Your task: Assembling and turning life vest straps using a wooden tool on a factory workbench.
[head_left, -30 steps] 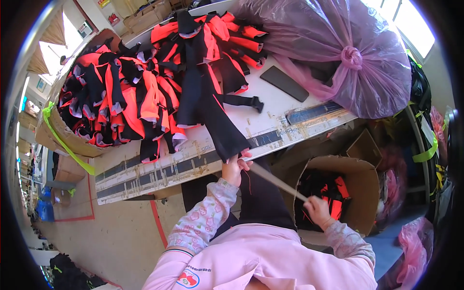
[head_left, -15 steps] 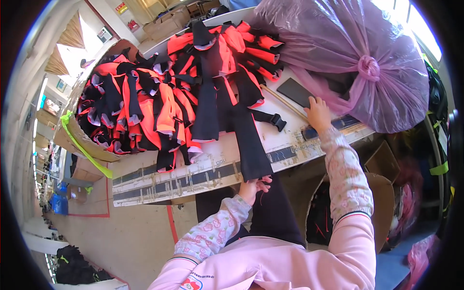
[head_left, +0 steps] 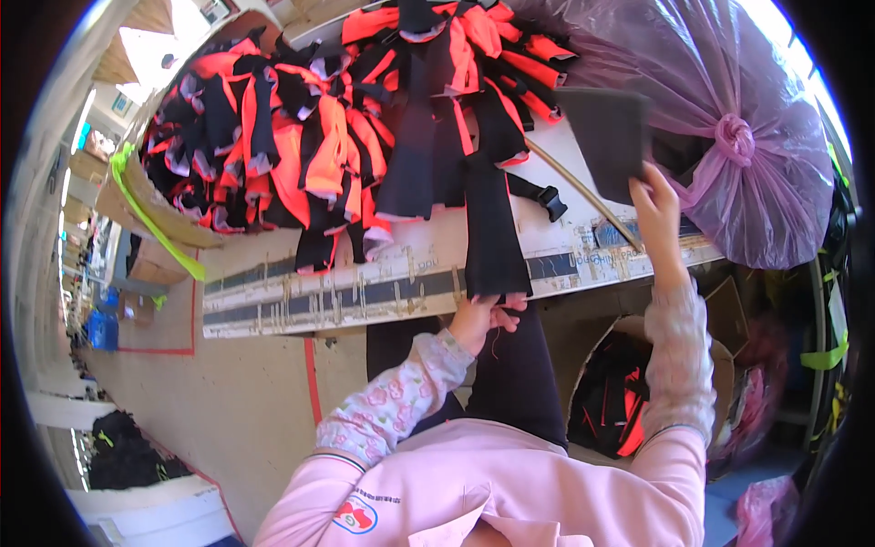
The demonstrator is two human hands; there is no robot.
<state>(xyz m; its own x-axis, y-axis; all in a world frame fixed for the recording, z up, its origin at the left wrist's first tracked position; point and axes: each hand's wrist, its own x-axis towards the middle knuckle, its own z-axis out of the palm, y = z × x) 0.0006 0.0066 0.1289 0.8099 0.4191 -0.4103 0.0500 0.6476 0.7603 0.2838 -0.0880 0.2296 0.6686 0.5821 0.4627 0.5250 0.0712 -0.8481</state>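
Dark-grey flat rectangular slab (head_left: 602, 132) has lifted, long axis pointing away, slightly left, right hand (head_left: 658, 202) gripping near end, left hand (head_left: 480, 322) pinching long black fabric strip (head_left: 497, 228).

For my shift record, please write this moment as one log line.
left hand: holding lower end of black fabric strip | right hand: holding dark flat panel | tan rod: lying on white table

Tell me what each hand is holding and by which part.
Left hand: the black cloth by its near end. Right hand: the dark board by its near end.
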